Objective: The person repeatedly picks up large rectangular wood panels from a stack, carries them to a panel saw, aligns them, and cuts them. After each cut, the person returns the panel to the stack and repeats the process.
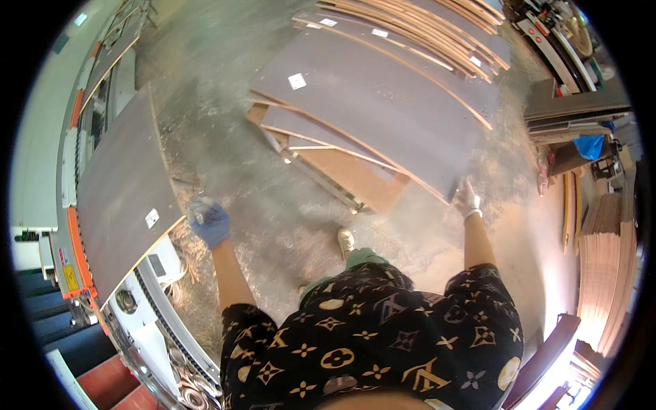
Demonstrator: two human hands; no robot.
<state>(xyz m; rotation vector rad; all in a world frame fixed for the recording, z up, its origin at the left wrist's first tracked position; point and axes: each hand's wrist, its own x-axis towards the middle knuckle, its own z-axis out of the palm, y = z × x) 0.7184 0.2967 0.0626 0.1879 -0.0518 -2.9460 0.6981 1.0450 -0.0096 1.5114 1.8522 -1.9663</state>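
Note:
My left hand (209,222), in a blue-grey glove, is beside the near corner of a grey panel (126,184) that lies on the machine at the left. Its fingers look curled; what they hold, if anything, is hidden. At the right, my right hand (469,199) wears a whitish glove, its fingers closed at the near right corner of a large grey board (383,89). That board lies on top of a loose pile, with a white label near its far left. Another label sits close to the panel's near corner.
An orange-edged machine (75,239) with a chain track runs along the left. Narrow strips (410,34) lie across the far end of the pile. Stacked brown sheets (601,266) stand at the right, below a blue bag (589,147). Sawdust covers parts of the floor (266,239).

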